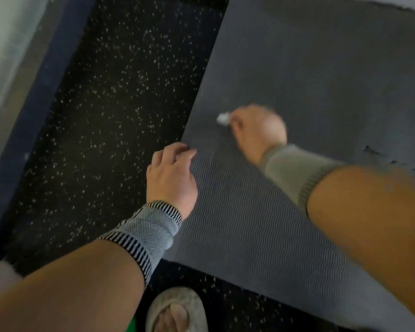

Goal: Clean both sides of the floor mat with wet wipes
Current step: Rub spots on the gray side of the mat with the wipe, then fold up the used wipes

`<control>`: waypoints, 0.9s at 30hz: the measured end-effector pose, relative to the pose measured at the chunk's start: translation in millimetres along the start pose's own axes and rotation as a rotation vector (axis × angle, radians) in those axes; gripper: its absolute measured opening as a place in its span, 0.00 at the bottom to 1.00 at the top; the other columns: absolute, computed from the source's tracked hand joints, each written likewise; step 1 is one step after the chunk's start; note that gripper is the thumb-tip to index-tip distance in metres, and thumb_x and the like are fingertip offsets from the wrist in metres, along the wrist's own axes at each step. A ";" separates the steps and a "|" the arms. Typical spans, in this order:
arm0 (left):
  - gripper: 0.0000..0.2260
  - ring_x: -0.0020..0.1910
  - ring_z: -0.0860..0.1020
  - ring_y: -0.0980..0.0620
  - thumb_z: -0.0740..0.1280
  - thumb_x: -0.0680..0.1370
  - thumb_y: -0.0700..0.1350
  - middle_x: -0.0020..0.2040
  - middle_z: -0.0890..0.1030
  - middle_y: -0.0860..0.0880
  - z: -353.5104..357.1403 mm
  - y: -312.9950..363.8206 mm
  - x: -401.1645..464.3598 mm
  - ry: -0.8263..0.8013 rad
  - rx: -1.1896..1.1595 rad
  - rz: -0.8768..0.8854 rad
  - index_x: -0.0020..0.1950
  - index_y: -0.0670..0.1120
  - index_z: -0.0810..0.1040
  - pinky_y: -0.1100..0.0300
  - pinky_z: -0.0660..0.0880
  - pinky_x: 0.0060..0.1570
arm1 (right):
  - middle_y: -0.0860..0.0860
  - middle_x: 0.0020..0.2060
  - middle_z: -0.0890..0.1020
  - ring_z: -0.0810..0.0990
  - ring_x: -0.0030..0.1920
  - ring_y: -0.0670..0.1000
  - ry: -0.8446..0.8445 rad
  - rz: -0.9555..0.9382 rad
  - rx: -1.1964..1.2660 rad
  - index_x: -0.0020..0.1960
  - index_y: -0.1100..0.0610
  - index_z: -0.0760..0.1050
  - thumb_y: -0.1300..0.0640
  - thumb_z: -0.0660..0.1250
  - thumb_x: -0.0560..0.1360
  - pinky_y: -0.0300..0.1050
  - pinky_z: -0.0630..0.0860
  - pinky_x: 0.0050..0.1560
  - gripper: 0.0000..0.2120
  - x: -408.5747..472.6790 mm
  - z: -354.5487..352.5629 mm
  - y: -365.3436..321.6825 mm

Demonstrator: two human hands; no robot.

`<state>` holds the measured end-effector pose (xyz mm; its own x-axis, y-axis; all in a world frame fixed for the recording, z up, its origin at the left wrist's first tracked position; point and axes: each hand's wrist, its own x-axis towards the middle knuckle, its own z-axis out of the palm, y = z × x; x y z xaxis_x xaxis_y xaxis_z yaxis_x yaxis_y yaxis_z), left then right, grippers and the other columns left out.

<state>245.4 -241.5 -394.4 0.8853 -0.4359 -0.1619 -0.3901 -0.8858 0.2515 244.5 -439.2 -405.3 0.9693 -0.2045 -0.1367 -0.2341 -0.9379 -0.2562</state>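
Mat: dark grey ribbed foam floor mat (297, 80) lies on black speckled floor (110, 104) | Right hand (259, 130) clutches crumpled white wet wipe (223, 119) against mat | Left hand (170, 173) fingers curled over mat's edge | Risk: pinned edge could slip, mat bunching under wipe.

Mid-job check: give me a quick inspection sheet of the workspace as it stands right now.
Surface: black speckled floor.
Job's things: grey floor mat lying flat, small tears near its right edge; white wet wipe bunched on the mat.
Clutter: nothing seen.
Hands: left hand grips the mat's left edge; right hand, blurred, holds the wipe against the mat.
Cables: nothing seen.
Surroundings: dark baseboard at left; a sandalled foot below.
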 end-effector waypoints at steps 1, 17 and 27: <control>0.21 0.61 0.70 0.47 0.64 0.73 0.41 0.65 0.72 0.50 -0.7 -0.1 -5.4 -0.007 0.004 -0.013 0.66 0.48 0.76 0.50 0.69 0.61 | 0.56 0.46 0.78 0.77 0.46 0.59 0.058 0.109 0.005 0.54 0.57 0.77 0.54 0.56 0.80 0.48 0.70 0.40 0.12 3.9 0.2 6.1; 0.15 0.52 0.77 0.54 0.64 0.79 0.45 0.62 0.74 0.54 -143.2 105.5 -98.6 -0.351 -0.270 -0.071 0.66 0.52 0.74 0.58 0.76 0.52 | 0.49 0.48 0.79 0.78 0.46 0.50 -0.197 0.249 0.429 0.60 0.54 0.76 0.53 0.63 0.78 0.39 0.70 0.46 0.12 -193.1 -164.1 -34.8; 0.15 0.52 0.79 0.55 0.62 0.81 0.52 0.56 0.82 0.54 -221.0 184.8 -146.4 -0.530 -0.350 0.045 0.66 0.50 0.75 0.60 0.76 0.54 | 0.47 0.41 0.77 0.75 0.39 0.46 -0.079 0.523 0.563 0.48 0.54 0.77 0.55 0.66 0.76 0.39 0.72 0.39 0.04 -297.4 -242.7 -46.8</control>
<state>99.6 -306.1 -113.3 0.5898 -0.5706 -0.5715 -0.2389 -0.7993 0.5514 -14.4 -402.6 -120.4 0.7185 -0.5414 -0.4367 -0.6840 -0.4362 -0.5847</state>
